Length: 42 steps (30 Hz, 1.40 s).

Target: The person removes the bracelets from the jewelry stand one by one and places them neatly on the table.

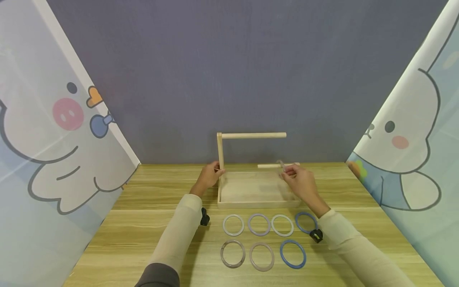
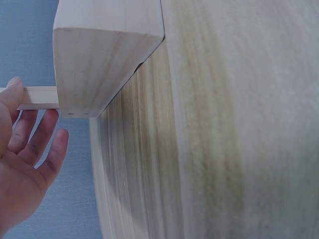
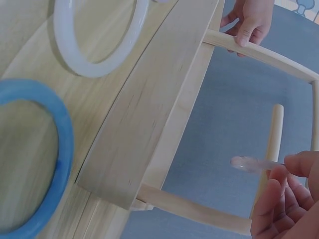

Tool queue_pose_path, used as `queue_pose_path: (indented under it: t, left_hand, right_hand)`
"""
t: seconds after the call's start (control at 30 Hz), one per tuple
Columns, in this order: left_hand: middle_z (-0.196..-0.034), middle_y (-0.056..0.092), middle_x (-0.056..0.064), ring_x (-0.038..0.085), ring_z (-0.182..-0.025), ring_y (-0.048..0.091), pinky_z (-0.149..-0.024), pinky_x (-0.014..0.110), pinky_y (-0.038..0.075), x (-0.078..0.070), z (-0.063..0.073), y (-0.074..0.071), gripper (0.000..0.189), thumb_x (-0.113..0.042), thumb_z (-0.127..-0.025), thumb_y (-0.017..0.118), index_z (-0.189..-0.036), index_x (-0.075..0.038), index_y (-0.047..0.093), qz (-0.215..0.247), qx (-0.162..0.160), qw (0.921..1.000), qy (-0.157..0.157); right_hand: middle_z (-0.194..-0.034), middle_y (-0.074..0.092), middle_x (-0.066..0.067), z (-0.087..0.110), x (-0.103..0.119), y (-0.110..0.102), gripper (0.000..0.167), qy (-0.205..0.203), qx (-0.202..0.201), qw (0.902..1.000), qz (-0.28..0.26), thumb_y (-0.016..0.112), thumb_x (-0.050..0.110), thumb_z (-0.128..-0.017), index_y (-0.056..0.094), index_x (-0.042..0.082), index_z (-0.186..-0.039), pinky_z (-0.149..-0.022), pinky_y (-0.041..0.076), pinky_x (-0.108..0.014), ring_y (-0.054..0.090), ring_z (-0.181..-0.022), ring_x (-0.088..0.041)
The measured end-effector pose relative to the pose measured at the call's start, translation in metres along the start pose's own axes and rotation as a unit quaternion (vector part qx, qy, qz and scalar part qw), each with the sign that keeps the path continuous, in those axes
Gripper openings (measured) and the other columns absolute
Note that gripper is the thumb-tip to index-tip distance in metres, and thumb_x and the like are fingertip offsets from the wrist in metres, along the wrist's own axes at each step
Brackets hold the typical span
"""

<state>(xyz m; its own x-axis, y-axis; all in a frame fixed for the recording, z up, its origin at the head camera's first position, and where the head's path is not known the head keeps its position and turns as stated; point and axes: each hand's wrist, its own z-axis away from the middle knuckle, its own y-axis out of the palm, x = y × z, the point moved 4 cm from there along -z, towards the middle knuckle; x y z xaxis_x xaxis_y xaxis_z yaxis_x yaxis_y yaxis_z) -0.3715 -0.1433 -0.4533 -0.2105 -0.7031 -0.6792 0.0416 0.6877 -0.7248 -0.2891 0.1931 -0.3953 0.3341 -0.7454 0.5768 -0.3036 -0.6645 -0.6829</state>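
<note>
A wooden bangle stand (image 1: pixel 258 205) has a shallow tray at its base, a tall left post with a high bar, and a lower bar (image 1: pixel 267 166) at the right. My left hand (image 1: pixel 209 175) grips the post's foot at the back left corner; the left wrist view shows thumb and fingers on either side of the wooden strip (image 2: pixel 40 94). My right hand (image 1: pixel 300 182) pinches a pale translucent bangle (image 3: pixel 249 164) between thumb and fingertips. This bangle crosses the lower bar near its free end; whether it is around the bar, I cannot tell.
Two rows of bangles lie in front of the stand, among them a white one (image 1: pixel 233 235), a lavender one (image 1: pixel 259 234), a brownish one (image 1: pixel 232 266) and a blue one (image 1: pixel 293 267). A grey backdrop (image 1: pixel 244 79) rises behind the wood-grain table (image 1: pixel 150 223).
</note>
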Motion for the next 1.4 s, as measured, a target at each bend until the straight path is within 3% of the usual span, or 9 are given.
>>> queue_pose_path:
  t: [0.23,0.63,0.87,1.4]
  left_hand:
    - [-0.125,0.068,0.013,0.030,-0.116,0.066,-0.094,0.046,0.056,0.0000,-0.0008,-0.0002,0.035,-0.033,-0.105,0.059,-0.129,-0.007,0.059,-0.001,-0.003,1.0000,0.004]
    - [-0.126,0.068,0.013,0.030,-0.116,0.066,-0.094,0.046,0.056,0.0010,-0.0007,0.0006,0.034,-0.030,-0.105,0.058,-0.129,-0.007,0.059,-0.005,0.001,1.0000,0.002]
    - [-0.128,0.067,0.013,0.031,-0.119,0.065,-0.096,0.046,0.056,0.0001,0.0017,0.0019,0.037,-0.032,-0.105,0.058,-0.133,-0.006,0.057,0.001,0.008,1.0000,-0.001]
    - [-0.125,0.069,0.012,0.030,-0.114,0.067,-0.092,0.045,0.057,-0.0013,-0.0001,-0.0017,0.035,-0.033,-0.104,0.059,-0.128,-0.007,0.060,0.010,0.003,0.9999,0.012]
  right_hand:
    - [-0.092,0.078,-0.013,-0.0003,0.0013,0.0040,0.020,-0.003,0.000,1.0000,0.001,0.076,0.016,-0.091,0.073,0.002,-0.104,-0.067,0.059,-0.037,0.075,-0.077,-0.028]
    - [-0.088,0.077,-0.010,0.0036,0.0018,0.0069,0.018,-0.033,0.018,0.9993,-0.004,0.078,0.017,-0.090,0.073,0.004,-0.101,-0.062,0.055,-0.027,0.070,-0.071,-0.021]
    - [-0.087,0.076,-0.008,0.0057,0.0034,0.0097,0.016,-0.043,0.028,0.9987,0.006,0.077,0.018,-0.091,0.073,0.006,-0.100,-0.062,0.055,-0.029,0.068,-0.069,-0.018]
    - [-0.086,0.077,-0.009,0.0030,0.0092,0.0104,0.018,-0.109,0.014,0.9938,0.015,0.079,0.013,-0.089,0.074,0.003,-0.102,-0.060,0.056,-0.031,0.069,-0.065,-0.019]
